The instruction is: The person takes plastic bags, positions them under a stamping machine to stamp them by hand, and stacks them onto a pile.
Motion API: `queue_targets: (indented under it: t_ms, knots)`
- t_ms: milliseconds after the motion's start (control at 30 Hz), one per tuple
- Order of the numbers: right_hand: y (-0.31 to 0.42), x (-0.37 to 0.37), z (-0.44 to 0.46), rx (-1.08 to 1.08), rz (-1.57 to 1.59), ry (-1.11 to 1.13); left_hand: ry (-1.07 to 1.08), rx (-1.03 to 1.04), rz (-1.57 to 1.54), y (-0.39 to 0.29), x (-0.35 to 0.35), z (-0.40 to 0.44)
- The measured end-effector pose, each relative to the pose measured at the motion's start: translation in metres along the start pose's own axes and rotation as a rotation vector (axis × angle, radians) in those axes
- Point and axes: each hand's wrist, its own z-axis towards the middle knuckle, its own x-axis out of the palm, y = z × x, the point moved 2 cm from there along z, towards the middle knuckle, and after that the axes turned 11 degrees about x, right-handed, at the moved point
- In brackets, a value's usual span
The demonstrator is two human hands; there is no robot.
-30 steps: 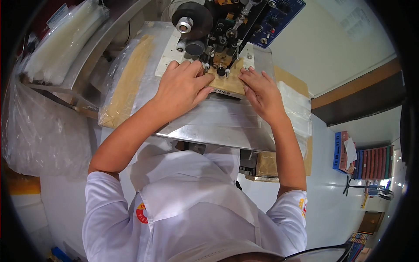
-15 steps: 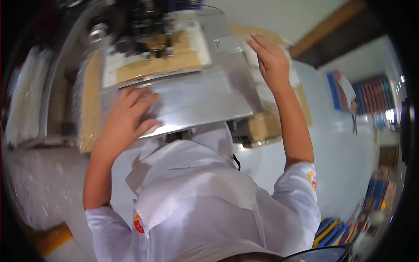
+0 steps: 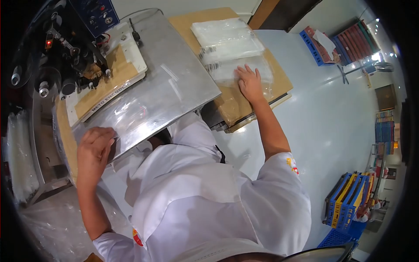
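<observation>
My left hand (image 3: 95, 146) is at the near left edge of the metal tabletop (image 3: 183, 74), its fingers curled together towards the thumb. What they hold, if anything, I cannot make out. Crinkled shine, like clear film, shows on the metal just beyond it. My right hand (image 3: 250, 85) lies with fingers apart on a pile of clear plastic bags (image 3: 231, 43), printed with small dark marks. The bags rest on a brown cardboard-covered surface (image 3: 279, 74). Ahead of my left hand stands a coding machine (image 3: 104, 94) with black rollers, its base lettered "METO ENCODER".
A blue control box (image 3: 94, 15) with knobs stands behind the machine. Plastic sleeves (image 3: 19, 153) hang at the far left, above a large clear sheet (image 3: 72, 222). Blue and yellow crates (image 3: 347, 201) stand on the floor at right, and more crates (image 3: 321, 46) farther off.
The view has swung right, showing more of the bag pile. My right hand has come down onto the bags from a raised position. My left hand's fingers, earlier spread over the metal, are now drawn together.
</observation>
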Motion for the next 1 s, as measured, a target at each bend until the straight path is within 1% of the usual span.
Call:
queue_targets:
  t_ms: [67, 167, 233, 267, 300, 333, 367, 400, 433, 467, 500, 533, 567, 633, 733, 767, 833, 900, 933, 1000]
  knots:
    - [0.003, -0.006, 0.008, -0.014, -0.039, 0.011, 0.033, -0.033, -0.028, 0.0, -0.001, -0.003]
    - [0.052, -0.05, 0.019, -0.018, 0.162, -0.366, 0.003, -0.025, -0.08, 0.002, 0.0, -0.002]
    - [0.11, -0.108, 0.015, -0.008, 0.523, -0.415, -0.01, -0.005, 0.018, 0.001, 0.001, -0.001]
    - [0.138, -0.133, 0.01, -0.059, 0.803, -0.339, -0.02, 0.019, 0.061, -0.001, 0.003, 0.001]
    - [0.177, -0.169, -0.008, 0.055, 1.071, -0.09, -0.023, 0.022, 0.096, -0.01, 0.001, 0.004]
    - [0.199, -0.171, -0.024, -0.226, 0.829, -0.175, -0.028, 0.022, 0.131, -0.027, -0.006, 0.007]
    - [0.228, -0.184, -0.026, -0.528, 0.898, -0.072, -0.038, 0.016, 0.167, -0.041, -0.012, 0.01]
    - [0.255, -0.19, -0.04, -0.622, 0.794, -0.068, -0.105, 0.079, 0.152, -0.055, -0.017, 0.014]
    - [0.272, -0.194, -0.048, -0.709, 0.637, -0.14, -0.173, 0.137, 0.137, -0.068, -0.022, 0.018]
    - [0.284, -0.186, -0.053, -0.694, 0.642, -0.03, -0.242, 0.192, 0.122, -0.076, -0.025, 0.017]
    - [0.293, -0.176, -0.056, -0.676, 0.646, 0.079, -0.362, 0.096, -0.014, -0.075, -0.027, 0.008]
    - [0.297, -0.172, -0.058, -0.659, 0.651, 0.186, -0.425, 0.071, -0.145, -0.065, -0.031, -0.002]
    - [0.296, -0.176, -0.059, -0.635, 0.79, 0.106, -0.486, 0.043, -0.275, -0.048, -0.036, -0.015]
    - [0.298, -0.186, -0.062, -0.576, 1.08, -0.047, -0.577, -0.023, -0.507, -0.044, -0.037, -0.015]
    - [0.303, -0.171, -0.063, -0.542, 0.991, -0.038, -0.545, 0.163, -0.376, -0.071, -0.034, -0.004]
    - [0.306, -0.17, -0.063, -0.555, 0.948, 0.05, -0.438, 0.24, -0.382, -0.08, -0.032, 0.005]
    - [0.305, -0.172, -0.066, -0.587, 0.858, 0.22, -0.291, 0.36, -0.314, -0.086, -0.011, 0.021]
    - [0.299, -0.168, -0.061, -0.549, 0.951, 0.179, -0.357, 0.192, -0.481, -0.058, -0.003, 0.015]
    - [0.297, -0.165, -0.059, -0.532, 0.999, 0.165, -0.404, 0.037, -0.552, -0.044, -0.002, 0.01]
    - [0.293, -0.163, -0.058, -0.529, 1.112, 0.266, -0.512, -0.278, -0.7, -0.024, -0.003, -0.006]
